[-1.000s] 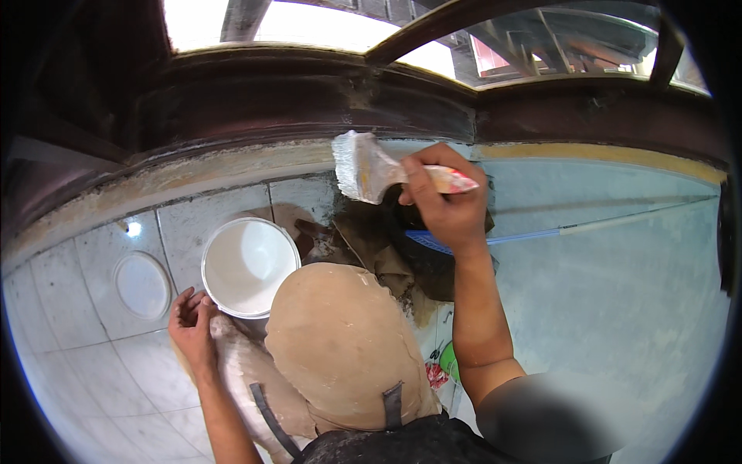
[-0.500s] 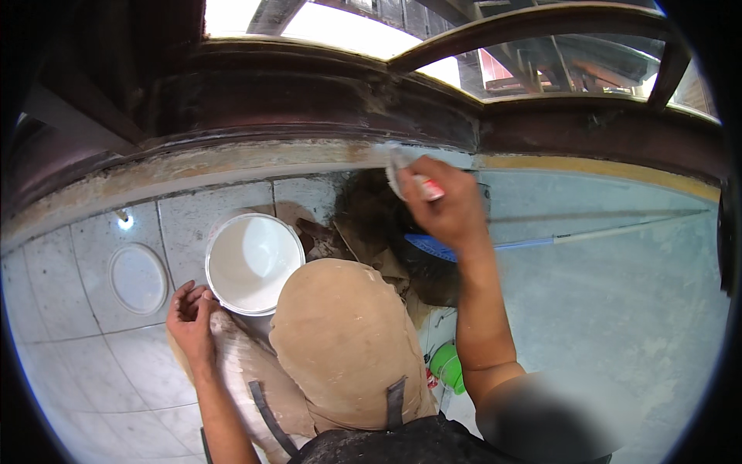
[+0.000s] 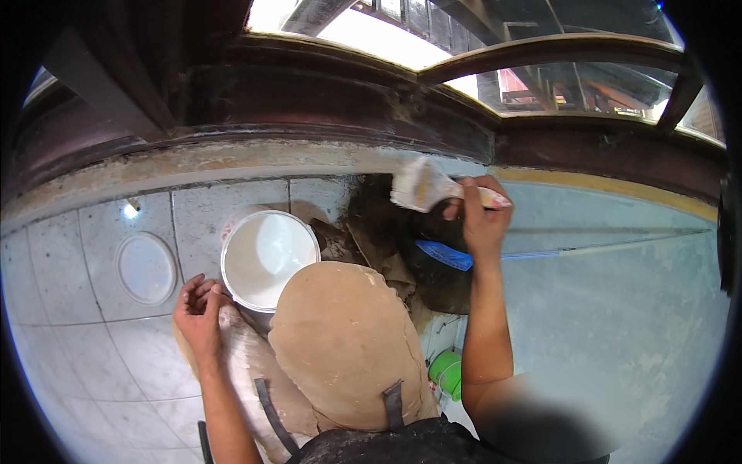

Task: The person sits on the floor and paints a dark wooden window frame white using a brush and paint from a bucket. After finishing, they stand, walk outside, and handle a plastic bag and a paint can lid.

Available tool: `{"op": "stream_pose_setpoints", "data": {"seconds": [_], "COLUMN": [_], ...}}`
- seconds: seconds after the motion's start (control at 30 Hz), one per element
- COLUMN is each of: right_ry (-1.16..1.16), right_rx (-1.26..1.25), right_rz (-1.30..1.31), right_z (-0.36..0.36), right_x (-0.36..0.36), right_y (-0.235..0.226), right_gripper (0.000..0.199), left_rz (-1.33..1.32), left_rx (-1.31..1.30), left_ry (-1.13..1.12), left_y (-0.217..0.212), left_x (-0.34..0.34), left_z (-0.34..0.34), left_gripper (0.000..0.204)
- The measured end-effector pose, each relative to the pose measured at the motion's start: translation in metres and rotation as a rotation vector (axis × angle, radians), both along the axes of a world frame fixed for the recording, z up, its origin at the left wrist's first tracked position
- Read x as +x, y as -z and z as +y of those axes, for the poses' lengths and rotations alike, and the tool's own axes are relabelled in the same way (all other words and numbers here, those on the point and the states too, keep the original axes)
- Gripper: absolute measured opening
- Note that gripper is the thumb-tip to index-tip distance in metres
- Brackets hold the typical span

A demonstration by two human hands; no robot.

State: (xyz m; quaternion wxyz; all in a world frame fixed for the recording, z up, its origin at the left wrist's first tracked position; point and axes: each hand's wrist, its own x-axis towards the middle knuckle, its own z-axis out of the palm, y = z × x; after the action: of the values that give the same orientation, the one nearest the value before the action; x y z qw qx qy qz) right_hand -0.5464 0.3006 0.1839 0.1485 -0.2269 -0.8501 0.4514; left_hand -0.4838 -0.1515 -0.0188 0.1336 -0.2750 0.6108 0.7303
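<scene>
My right hand (image 3: 485, 224) is closed round the handle of a wide paintbrush (image 3: 421, 185), whose head is coated in white with a yellowish patch. The brush is raised just in front of the pale ledge (image 3: 232, 162) below the dark wooden frame; whether it touches cannot be told. At my knee, my left hand (image 3: 201, 313) rests with loosely bent fingers and nothing visible in them. Beside it stands a white bucket (image 3: 230, 259) with a whitish inside. Its contents are hard to make out.
A round white lid (image 3: 145, 268) lies on the tiles at left. Right of the bucket are dark, crumpled material and a blue fan-shaped head (image 3: 444, 255) on a long pole. A green pail (image 3: 446, 371) stands near my right side, by the pale blue wall (image 3: 603, 286).
My right hand has drawn the brush back from the ledge and turned it, so its broad face now shows. My left hand stays at my knee. The view has shifted slightly.
</scene>
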Motion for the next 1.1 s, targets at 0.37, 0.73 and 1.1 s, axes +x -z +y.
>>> {"op": "stream_pose_setpoints", "data": {"seconds": [0.37,0.73,1.1], "right_ry": [-0.460,-0.030,-0.223], "right_rx": [0.518,-0.042,0.595], "right_rz": [0.018,0.100,-0.087], "right_z": [-0.096,0.026,0.082], "right_x": [-0.030,0.014,0.023], "right_y": [-0.007,0.026,-0.004], "right_gripper": [0.010,0.017,0.016], "left_rz": [0.003,0.012,0.034], "left_rx": [0.007,-0.037,-0.045], "left_ry": [-0.002,0.012,0.037], "left_y": [-0.003,-0.007,0.002], "left_x": [-0.003,-0.002,0.003], "left_z": [0.008,0.004,0.003], "left_gripper": [0.041,0.041,0.041]}}
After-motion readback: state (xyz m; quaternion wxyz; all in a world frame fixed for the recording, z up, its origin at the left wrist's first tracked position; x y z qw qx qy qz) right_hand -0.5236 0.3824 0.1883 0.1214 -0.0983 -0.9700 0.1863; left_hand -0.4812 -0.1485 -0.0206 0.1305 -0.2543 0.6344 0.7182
